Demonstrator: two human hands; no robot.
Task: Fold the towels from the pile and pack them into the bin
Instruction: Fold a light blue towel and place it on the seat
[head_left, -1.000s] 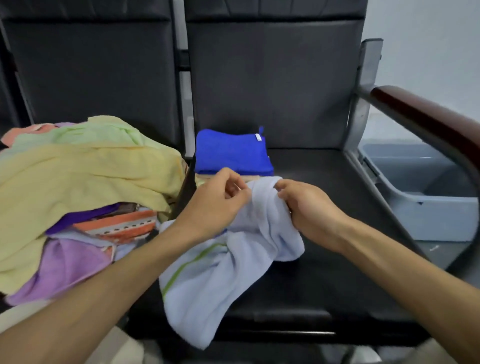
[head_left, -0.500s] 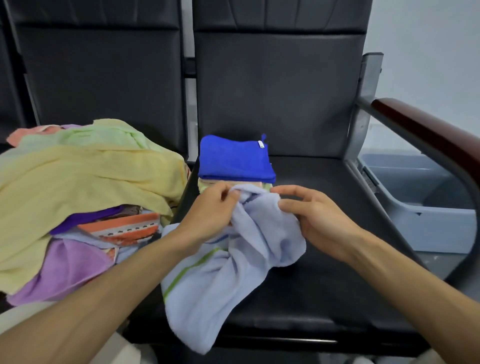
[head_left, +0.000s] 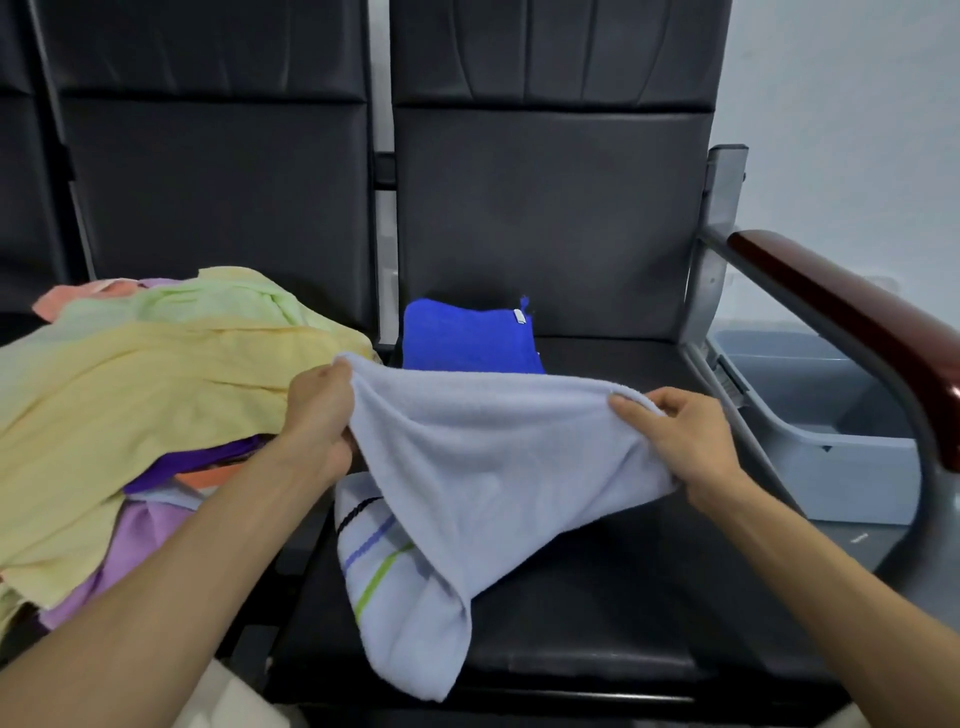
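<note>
Head view: the hands, close together on the bunched cloth half a second ago, are now spread apart. The left hand (head_left: 317, 415) pinches one end of the pale blue towel (head_left: 493, 452) and the right hand (head_left: 680, 441) appears to curl its fingers over the other end. The top edge is stretched between them above the black surface (head_left: 623, 597), and the striped lower part trails to its front. Behind it, the folded blue towel (head_left: 467, 338) carries a small white tag (head_left: 518, 317), unreadable here. The pile (head_left: 156, 374) lies just beside the left hand. The grey bin (head_left: 810, 395) stands to the right, partly crossed by the armrest (head_left: 841, 322).
</note>
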